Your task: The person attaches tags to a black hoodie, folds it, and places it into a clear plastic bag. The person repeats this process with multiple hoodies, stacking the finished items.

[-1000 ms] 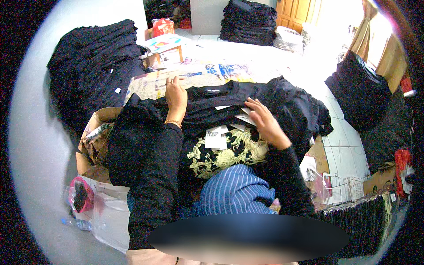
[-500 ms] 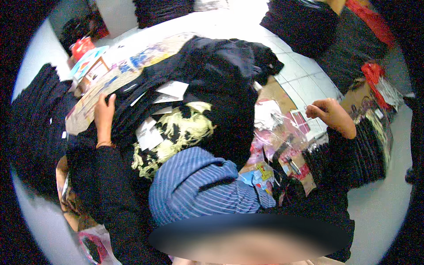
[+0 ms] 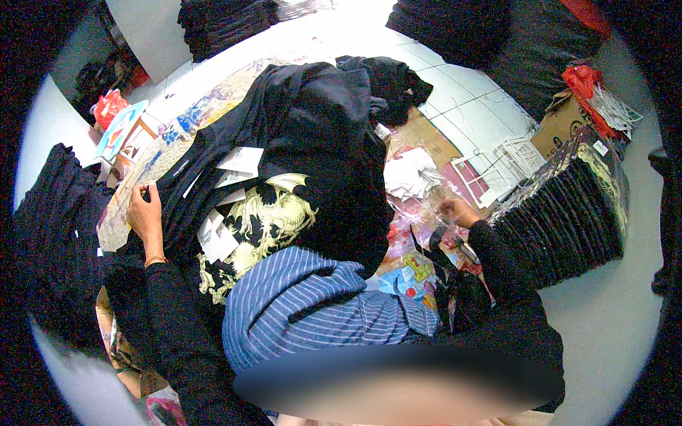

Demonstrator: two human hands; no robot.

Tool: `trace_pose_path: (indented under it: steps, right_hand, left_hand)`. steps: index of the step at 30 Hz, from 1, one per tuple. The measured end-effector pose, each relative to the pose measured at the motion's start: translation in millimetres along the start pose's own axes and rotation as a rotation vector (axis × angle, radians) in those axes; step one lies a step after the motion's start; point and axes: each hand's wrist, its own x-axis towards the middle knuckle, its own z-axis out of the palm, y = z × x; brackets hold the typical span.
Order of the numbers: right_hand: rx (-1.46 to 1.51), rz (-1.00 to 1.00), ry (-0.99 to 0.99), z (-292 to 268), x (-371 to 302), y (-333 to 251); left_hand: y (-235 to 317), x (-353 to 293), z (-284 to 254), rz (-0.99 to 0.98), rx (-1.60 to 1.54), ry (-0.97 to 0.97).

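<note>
Black garment (image 3: 312,106) bears printed tags (image 3: 222,246); left grip (image 3: 146,217) spread, right grip (image 3: 459,211) too blurred to tell.

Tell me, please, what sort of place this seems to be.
Probably a garment workroom: black clothing lies spread out with white tags on it, and folded dark clothes stand stacked at right.

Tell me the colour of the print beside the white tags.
The print is pale yellow on black, shown best in the head view.
</note>
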Motion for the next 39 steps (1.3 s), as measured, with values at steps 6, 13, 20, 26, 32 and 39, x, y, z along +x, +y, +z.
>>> trace_pose_path:
  steps: [6,13,20,26,32,39]
  right_hand:
    - [-0.549,-0.269,0.212,35.3,72.5,-7.8]
    - [-0.746,-0.307,0.308,67.6,120.2,-15.2]
    - [-0.927,-0.004,0.009,56.1,118.8,-8.2]
    - [-0.743,-0.353,0.417,34.3,105.7,36.8]
    - [-0.278,0.110,0.272,24.5,70.1,20.4]
    - [-0.322,0.007,0.437,45.4,39.3,2.0]
  left_hand:
    - [-4.8,-0.7,1.4,0.022,-0.062,-0.035]
    - [-3.0,-1.8,-0.7,-0.035,-0.093,-0.080]
    - [1.8,-4.5,-3.6,-0.046,-0.065,-0.086]
    - [-0.5,-2.6,-0.7,-0.039,-0.113,-0.077]
    - [-4.8,-1.3,3.2,-0.067,-0.067,-0.117]
    - [-6.5,-0.7,5.0,-0.037,-0.031,-0.089]
